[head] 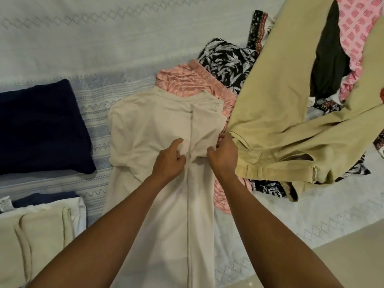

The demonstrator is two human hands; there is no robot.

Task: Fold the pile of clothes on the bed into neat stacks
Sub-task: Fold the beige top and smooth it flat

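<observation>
A cream shirt lies lengthwise on the bed in front of me, its neck end pointing away and its sides folded toward a centre line. My left hand pinches a bunched fold of the shirt just left of that line. My right hand grips the shirt's right folded edge beside it. To the right lies the unfolded pile: khaki trousers on top, a pink patterned garment under the shirt, a black leaf-print piece and a pink block-print cloth.
A folded navy garment lies at the left. Nearer me at the lower left is a stack with a cream folded item on white and blue ones. The white woven bedspread covers the bed; its edge and the floor show at lower right.
</observation>
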